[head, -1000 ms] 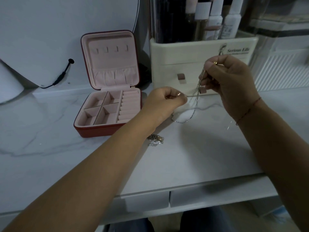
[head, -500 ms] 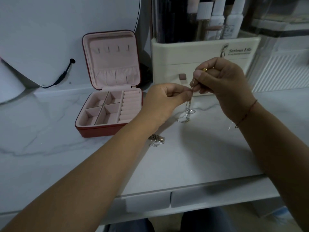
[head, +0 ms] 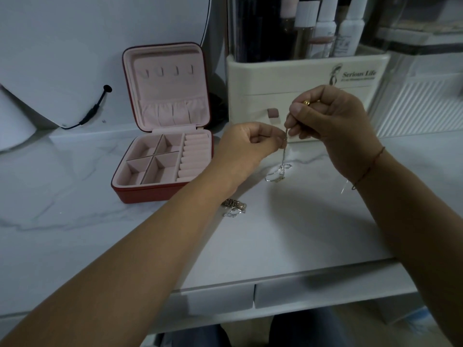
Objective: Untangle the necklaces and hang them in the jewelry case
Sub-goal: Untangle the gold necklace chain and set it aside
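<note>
The chain is pinched by the left hand and right hand close together, so the slack dangles for untangling.

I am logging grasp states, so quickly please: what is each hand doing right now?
Left hand: closed, pinching the thin silver chain necklace.
Right hand: closed, pinching the same necklace just above the left fingertips.

Dim, bluish light with a flat, muddy cast. Soft shadows of the arms fall on the bench, and the bench edge bows with wide-angle distortion. Fine detail is smeared and slightly noisy throughout.
</note>
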The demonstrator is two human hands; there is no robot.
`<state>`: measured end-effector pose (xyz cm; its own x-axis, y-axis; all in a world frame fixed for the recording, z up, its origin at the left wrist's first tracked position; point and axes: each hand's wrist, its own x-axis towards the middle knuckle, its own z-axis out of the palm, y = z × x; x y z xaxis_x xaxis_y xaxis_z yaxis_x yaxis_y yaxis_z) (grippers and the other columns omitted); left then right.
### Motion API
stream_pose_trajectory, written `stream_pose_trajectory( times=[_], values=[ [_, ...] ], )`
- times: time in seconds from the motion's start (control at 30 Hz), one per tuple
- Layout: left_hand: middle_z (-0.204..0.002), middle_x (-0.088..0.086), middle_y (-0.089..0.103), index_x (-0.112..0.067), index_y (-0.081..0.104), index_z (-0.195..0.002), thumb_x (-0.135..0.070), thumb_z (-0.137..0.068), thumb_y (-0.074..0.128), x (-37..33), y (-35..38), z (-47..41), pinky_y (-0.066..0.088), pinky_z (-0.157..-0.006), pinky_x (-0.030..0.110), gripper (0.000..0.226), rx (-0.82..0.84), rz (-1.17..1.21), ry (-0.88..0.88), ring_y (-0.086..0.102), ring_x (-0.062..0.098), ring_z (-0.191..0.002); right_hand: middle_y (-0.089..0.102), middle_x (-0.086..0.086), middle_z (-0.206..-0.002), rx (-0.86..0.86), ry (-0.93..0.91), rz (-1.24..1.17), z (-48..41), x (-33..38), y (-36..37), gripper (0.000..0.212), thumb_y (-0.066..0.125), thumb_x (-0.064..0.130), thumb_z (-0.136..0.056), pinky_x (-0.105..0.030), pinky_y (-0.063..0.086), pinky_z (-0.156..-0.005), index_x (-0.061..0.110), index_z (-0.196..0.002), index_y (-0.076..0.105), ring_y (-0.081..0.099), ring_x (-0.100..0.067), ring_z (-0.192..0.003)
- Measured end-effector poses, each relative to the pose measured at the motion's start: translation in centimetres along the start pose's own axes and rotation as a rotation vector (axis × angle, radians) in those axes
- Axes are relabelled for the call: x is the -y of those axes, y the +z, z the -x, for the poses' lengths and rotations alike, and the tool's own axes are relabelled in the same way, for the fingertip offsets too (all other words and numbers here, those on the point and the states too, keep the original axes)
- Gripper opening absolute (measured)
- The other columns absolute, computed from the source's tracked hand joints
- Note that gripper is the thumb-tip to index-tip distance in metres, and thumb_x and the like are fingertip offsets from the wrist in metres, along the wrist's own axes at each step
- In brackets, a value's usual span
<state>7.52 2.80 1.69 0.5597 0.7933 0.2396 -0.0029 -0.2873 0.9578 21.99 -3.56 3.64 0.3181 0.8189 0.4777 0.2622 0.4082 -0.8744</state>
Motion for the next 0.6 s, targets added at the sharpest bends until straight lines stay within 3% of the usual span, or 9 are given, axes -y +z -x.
stream_pose_trajectory(
  times=[0.23, 0.37, 0.6],
  values=[
    [-0.075, -0.003, 0.067, -0.017, 0.067, -0.089, -0.003, -0.081, 0.072, 0.32, 0.10, 0.02, 0.047, -0.069, 0.013, 0.017, 0.032, 0.005, -0.035, 0.063, 0.002, -0.069, 0.070, -0.002, -0.067, 0.034, 0.015, -0.044, -0.02, 0.08, 0.07, 0.008, 0.059, 0.005, -0.092, -0.020, 0.048, -0.055, 0.009, -0.085, 0.057, 0.063, -0.013, -0.058],
    [-0.070, -0.003, 0.065, -0.019, 0.065, -0.089, -0.009, -0.080, 0.075, 0.37, 0.04, -0.07, 0.047, -0.073, 0.023, 0.016, 0.000, -0.030, -0.036, 0.060, 0.009, -0.071, 0.069, -0.003, -0.068, 0.053, 0.025, -0.074, -0.01, 0.20, -0.02, 0.007, 0.058, 0.005, -0.092, -0.021, 0.048, -0.057, 0.008, -0.086, 0.057, 0.061, -0.013, -0.059],
    [-0.057, -0.015, 0.063, -0.019, 0.071, -0.081, -0.011, -0.082, 0.073, 0.30, 0.22, 0.14, 0.042, -0.061, 0.010, 0.008, 0.020, -0.052, -0.017, 0.054, -0.006, -0.055, 0.070, -0.002, -0.068, 0.105, 0.048, -0.086, 0.09, 0.23, 0.03, 0.006, 0.058, 0.007, -0.092, -0.022, 0.048, -0.057, 0.008, -0.087, 0.057, 0.061, -0.013, -0.058]
  ],
)
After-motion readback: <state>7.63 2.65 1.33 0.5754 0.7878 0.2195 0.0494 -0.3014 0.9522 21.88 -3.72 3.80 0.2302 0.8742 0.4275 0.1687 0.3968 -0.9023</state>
